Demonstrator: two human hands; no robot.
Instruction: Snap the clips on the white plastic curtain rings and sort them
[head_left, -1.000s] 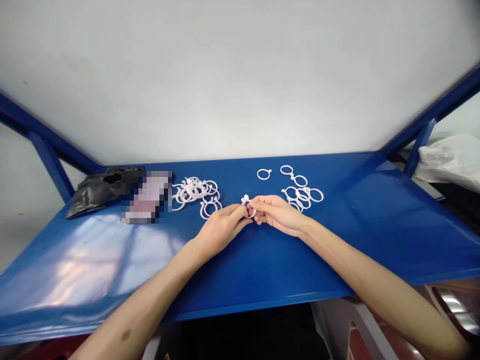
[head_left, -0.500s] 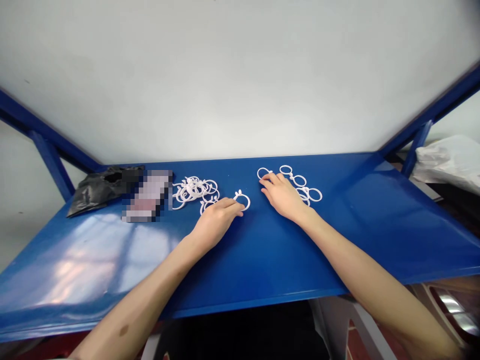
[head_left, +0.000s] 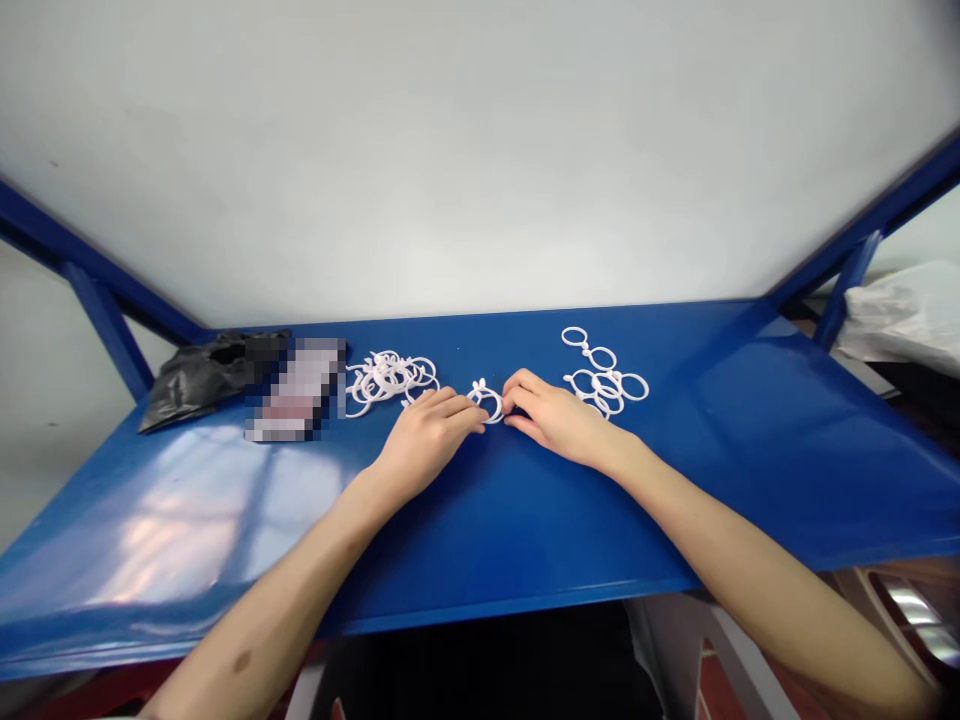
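Between my two hands are white plastic rings (head_left: 491, 407) with small knobs; two outlines overlap there. My left hand (head_left: 437, 432) is closed on the left side of them, its fingertips pinching the near edge. From the other side, my right hand (head_left: 551, 415) pinches the rings' right edge with thumb and fingers. Its fingertips partly hide where the rings meet. Left of my left hand lies a tangled pile of similar white rings (head_left: 386, 378), partly behind the hand. Beyond my right hand several white rings (head_left: 602, 357) lie in a linked or overlapping group.
The blue table (head_left: 480, 540) runs back to a pale wall (head_left: 480, 180). A black plastic bag (head_left: 191, 385) and a blurred-out flat object (head_left: 296, 390) lie at the left. Blue frame bars slope at both sides. A white translucent bag (head_left: 907, 318) is at the far right.
My right hand has come left and nearer, beside my left hand. The ring at its fingertips has left its former place, and two ring outlines now overlap between the hands.
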